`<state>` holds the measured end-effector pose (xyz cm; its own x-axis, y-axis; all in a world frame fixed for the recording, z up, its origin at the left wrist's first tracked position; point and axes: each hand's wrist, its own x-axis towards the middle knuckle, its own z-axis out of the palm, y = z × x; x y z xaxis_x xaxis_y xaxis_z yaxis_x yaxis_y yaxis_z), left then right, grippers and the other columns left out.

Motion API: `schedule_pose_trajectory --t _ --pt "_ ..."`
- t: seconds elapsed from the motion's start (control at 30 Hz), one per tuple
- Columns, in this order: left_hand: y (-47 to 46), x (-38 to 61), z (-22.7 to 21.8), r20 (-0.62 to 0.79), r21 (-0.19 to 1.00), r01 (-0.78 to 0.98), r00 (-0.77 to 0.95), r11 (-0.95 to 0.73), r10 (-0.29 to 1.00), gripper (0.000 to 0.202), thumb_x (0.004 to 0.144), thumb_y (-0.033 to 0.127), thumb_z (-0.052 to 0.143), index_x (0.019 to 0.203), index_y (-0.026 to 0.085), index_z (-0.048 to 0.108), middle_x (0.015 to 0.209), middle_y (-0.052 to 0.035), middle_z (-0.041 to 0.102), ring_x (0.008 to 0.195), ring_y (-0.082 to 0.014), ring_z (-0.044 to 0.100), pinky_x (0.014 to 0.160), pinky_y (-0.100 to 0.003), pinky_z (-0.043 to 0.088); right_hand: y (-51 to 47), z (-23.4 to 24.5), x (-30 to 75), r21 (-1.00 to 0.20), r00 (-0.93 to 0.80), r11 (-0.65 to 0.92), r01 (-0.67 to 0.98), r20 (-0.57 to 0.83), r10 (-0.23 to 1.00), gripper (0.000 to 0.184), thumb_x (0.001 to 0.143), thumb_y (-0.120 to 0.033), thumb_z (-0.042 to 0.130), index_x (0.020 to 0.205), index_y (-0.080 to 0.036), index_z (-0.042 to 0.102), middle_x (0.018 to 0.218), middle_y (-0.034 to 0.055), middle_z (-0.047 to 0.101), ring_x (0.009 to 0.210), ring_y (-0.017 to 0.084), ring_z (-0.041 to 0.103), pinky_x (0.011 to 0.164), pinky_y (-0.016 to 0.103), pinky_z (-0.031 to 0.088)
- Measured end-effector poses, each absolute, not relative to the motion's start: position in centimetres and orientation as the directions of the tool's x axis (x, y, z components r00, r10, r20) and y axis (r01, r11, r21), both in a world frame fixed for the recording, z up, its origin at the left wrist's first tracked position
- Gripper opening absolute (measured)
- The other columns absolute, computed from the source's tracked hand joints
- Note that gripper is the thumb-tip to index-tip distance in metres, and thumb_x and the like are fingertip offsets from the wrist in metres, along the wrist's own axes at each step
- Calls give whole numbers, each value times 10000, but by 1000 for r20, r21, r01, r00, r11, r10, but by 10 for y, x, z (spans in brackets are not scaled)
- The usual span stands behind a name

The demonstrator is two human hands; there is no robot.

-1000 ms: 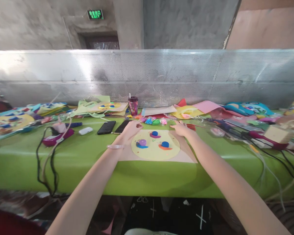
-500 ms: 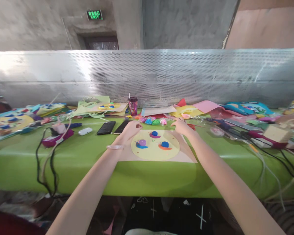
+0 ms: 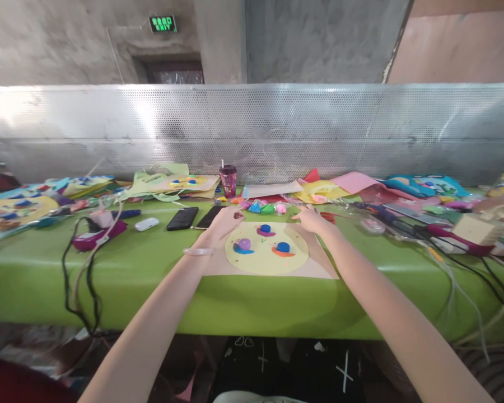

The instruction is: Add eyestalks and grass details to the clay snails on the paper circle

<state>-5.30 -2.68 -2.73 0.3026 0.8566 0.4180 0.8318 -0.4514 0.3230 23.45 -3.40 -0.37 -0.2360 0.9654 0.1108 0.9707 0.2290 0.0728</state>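
A pale sheet (image 3: 319, 268) lies before me with a large yellow paper circle (image 3: 258, 264) on it. Three clay snails decorate the circle: a pink one with a blue shell (image 3: 265, 229), a blue one with a purple shell (image 3: 244, 244) and an orange one with a blue shell (image 3: 283, 247). At the sheet's upper left corner, my left hand (image 3: 227, 220) has its fingers curled in a pinch; whatever they hold is too small to make out. My right hand (image 3: 313, 219) rests by the upper right corner, fingers stretched out, holding nothing I can see.
Beyond the sheet are colourful clay packets (image 3: 267, 209) and a purple cup (image 3: 228, 180). Two phones (image 3: 182, 219) and a white case (image 3: 146, 224) lie left. Power strips (image 3: 98, 238) with cables flank both sides. A person's hand (image 3: 502, 210) shows at far right.
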Motion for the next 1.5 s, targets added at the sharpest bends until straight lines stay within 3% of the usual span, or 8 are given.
schedule_pose_trajectory --t 0.17,0.53,1.23,1.5 --pt "-27 -53 -26 407 325 834 303 -446 862 213 879 326 511 918 136 600 926 -44 619 822 -154 592 760 -349 496 -33 -6 232 99 -250 240 966 105 963 283 881 -261 510 1156 -200 533 1346 84 372 1219 260 346 990 482 308" --pt "-30 -52 -25 416 334 830 294 -446 860 209 877 325 513 889 138 605 915 -45 622 820 -151 589 768 -349 489 -39 2 231 72 -268 259 963 214 939 180 858 -227 538 1019 -168 593 1305 64 420 1211 245 348 1015 479 254" --pt "-28 -53 -27 421 321 836 295 -445 858 209 879 327 508 895 142 604 930 -46 621 819 -149 588 769 -349 487 -40 1 230 41 -260 257 965 102 960 243 868 -246 531 1101 -187 570 1352 77 378 1249 260 314 1019 493 264" --pt "-29 -53 -25 403 324 837 299 -440 865 212 872 318 523 915 125 598 920 -44 618 824 -157 594 761 -357 493 -39 1 229 -34 -274 281 959 136 952 191 838 -211 567 1020 -163 602 1345 74 390 1274 266 273 1038 505 216"
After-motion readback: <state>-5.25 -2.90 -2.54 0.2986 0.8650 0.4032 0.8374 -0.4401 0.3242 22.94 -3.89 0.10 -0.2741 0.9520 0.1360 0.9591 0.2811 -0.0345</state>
